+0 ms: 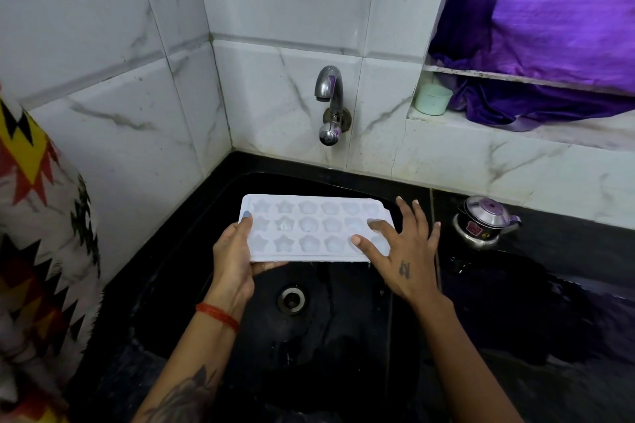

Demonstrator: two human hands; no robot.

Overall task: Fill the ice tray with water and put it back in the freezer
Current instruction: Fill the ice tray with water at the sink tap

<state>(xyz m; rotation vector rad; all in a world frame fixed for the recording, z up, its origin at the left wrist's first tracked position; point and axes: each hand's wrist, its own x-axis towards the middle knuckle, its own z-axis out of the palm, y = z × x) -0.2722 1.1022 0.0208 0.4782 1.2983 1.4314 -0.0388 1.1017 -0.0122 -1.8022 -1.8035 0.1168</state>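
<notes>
A white ice tray [311, 228] with star- and flower-shaped cells is held level above the black sink [192, 251], below and in front of the wall tap [329, 103]. The left hand [235, 259] clamps the tray's left end, thumb on top and fingers beneath. The right hand [400, 249] lies with fingers spread and straight on the tray's right end. The drain [291, 300] sits beneath the tray. A small steel kettle [482, 221] stands on the bench [567, 233] to the right.
</notes>
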